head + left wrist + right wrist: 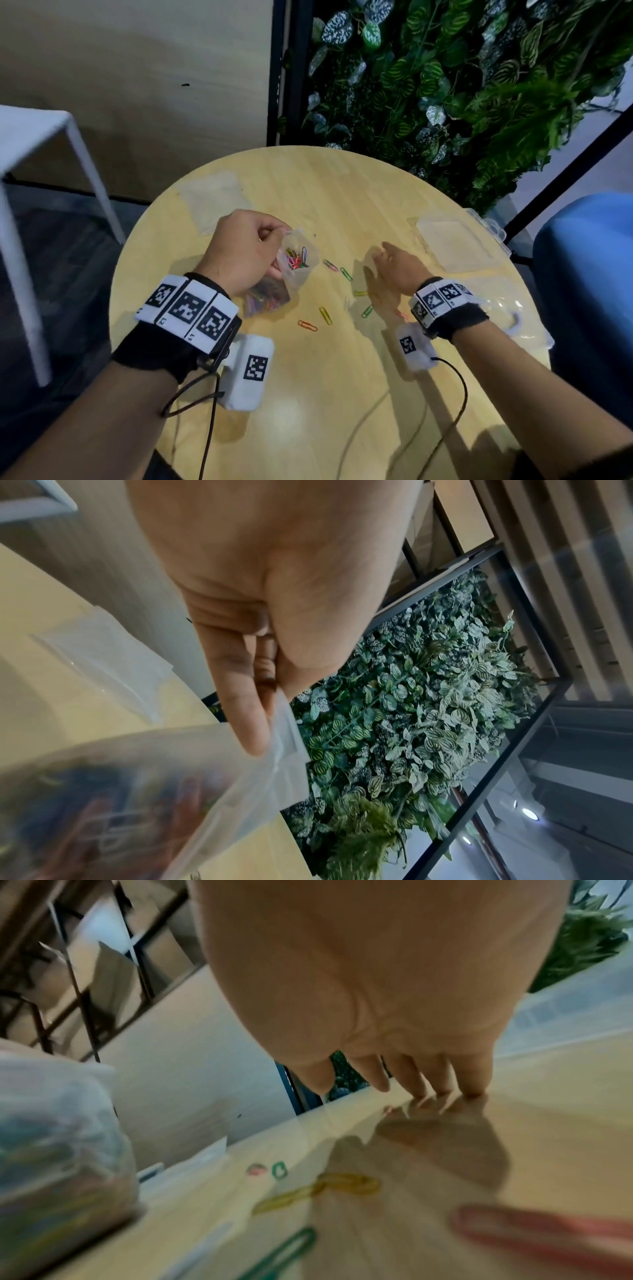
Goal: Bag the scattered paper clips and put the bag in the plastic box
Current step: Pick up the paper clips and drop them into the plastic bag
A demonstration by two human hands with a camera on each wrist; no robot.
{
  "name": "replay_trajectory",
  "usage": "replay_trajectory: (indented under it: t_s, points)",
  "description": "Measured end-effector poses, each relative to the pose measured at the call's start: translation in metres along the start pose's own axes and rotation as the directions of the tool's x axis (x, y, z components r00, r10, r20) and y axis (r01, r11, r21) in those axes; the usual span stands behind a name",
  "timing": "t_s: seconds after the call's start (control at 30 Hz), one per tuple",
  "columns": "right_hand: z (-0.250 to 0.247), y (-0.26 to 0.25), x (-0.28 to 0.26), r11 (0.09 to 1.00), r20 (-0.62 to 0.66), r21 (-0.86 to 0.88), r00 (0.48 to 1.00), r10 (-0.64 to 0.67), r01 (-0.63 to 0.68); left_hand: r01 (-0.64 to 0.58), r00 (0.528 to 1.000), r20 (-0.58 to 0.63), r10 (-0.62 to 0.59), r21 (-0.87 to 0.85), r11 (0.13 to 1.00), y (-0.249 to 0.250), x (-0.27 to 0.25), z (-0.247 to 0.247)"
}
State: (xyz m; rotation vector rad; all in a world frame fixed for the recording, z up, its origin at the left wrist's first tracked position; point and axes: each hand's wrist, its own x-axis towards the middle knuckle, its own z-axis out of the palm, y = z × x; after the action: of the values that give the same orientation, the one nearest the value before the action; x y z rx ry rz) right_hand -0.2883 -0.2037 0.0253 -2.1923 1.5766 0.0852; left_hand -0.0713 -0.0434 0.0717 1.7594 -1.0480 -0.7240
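Note:
My left hand (255,245) pinches the mouth of a small clear bag (294,263) that holds a heap of coloured paper clips; the bag (192,772) hangs from my fingers (250,723) just over the round wooden table (342,394). Loose paper clips (325,315) lie scattered on the table between my hands, among them an orange one (307,325) and a green one (346,274). My right hand (387,270) is open, its straight fingers (421,1080) touching the tabletop, with blurred clips (322,1188) lying before it. The clear plastic box (455,243) sits to the right.
A flat stack of empty clear bags (214,202) lies at the table's far left. The box's clear lid (510,315) lies at the right edge behind my right wrist. A white table (41,144) stands left, a plant wall (479,85) behind, a blue chair (589,274) right.

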Motion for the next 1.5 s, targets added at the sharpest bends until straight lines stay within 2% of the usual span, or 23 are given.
replay_trajectory:
  t_s: [0.07, 0.13, 0.23, 0.3, 0.4, 0.5, 0.57, 0.67, 0.73, 0.87, 1.03, 1.13, 1.2, 1.37, 1.5]
  points:
    - [0.008, -0.015, 0.001, 0.994, 0.064, -0.107, 0.998, -0.031, 0.037, -0.001, 1.000, -0.016, 0.001, -0.004, 1.000, -0.004, 0.000, -0.012]
    - [0.014, -0.036, -0.004, 0.973, 0.127, -0.191, 0.986, -0.109, 0.132, 0.001, 0.999, -0.040, -0.002, -0.016, 1.000, -0.010, 0.002, -0.020]
    - [0.031, -0.056, -0.010, 0.955, 0.168, -0.118, 0.954, -0.249, 0.271, 0.010, 0.998, -0.059, -0.012, -0.030, 1.000, -0.014, 0.006, -0.025]
    - [0.049, -0.063, -0.018, 0.904, 0.233, -0.207, 0.916, -0.326, 0.374, 0.009, 0.999, -0.052, -0.011, -0.027, 1.000, -0.012, 0.006, -0.024]
    - [0.075, -0.065, -0.043, 0.828, 0.230, -0.377, 0.908, -0.351, 0.416, -0.005, 0.999, -0.034, 0.004, -0.020, 1.000, -0.009, 0.004, -0.021]
    - [0.091, -0.055, -0.070, 0.761, 0.223, -0.459, 0.888, -0.401, 0.459, -0.015, 0.999, -0.031, 0.015, 0.001, 1.000, -0.006, 0.003, -0.020]
    - [0.092, -0.044, -0.078, 0.727, 0.195, -0.518, 0.890, -0.412, 0.450, -0.022, 0.999, -0.034, 0.022, 0.018, 1.000, -0.005, 0.001, -0.020]
    - [0.081, -0.020, -0.077, 0.680, 0.175, -0.632, 0.923, -0.342, 0.372, -0.042, 0.998, -0.037, 0.044, 0.053, 0.998, -0.005, -0.002, -0.021]
    - [0.068, -0.005, -0.071, 0.721, 0.180, -0.614, 0.946, -0.269, 0.322, -0.049, 0.998, -0.040, 0.052, 0.074, 0.996, -0.005, -0.003, -0.022]
    - [0.057, 0.015, -0.061, 0.806, 0.256, -0.453, 0.922, -0.291, 0.381, -0.035, 0.999, -0.027, 0.037, 0.070, 0.997, -0.003, -0.007, -0.021]
    - [0.046, 0.003, -0.061, 0.900, 0.130, -0.306, 0.950, -0.284, 0.311, -0.029, 0.999, -0.020, 0.030, 0.073, 0.997, 0.000, -0.006, -0.020]
    - [0.055, -0.006, -0.067, 0.835, 0.218, -0.432, 0.937, -0.272, 0.342, -0.046, 0.999, -0.011, 0.047, 0.082, 0.996, 0.000, -0.005, -0.019]
    - [0.066, -0.004, -0.075, 0.809, 0.239, -0.454, 0.926, -0.294, 0.374, -0.052, 0.999, -0.001, 0.052, 0.086, 0.995, -0.001, -0.004, -0.020]
    - [0.062, 0.003, -0.093, 0.781, 0.191, -0.463, 0.908, -0.373, 0.418, -0.058, 0.998, 0.009, 0.057, 0.115, 0.992, 0.001, -0.003, -0.017]
    - [0.063, 0.001, -0.099, 0.732, 0.195, -0.540, 0.908, -0.371, 0.415, -0.071, 0.997, 0.050, 0.065, 0.122, 0.990, 0.004, -0.008, -0.003]
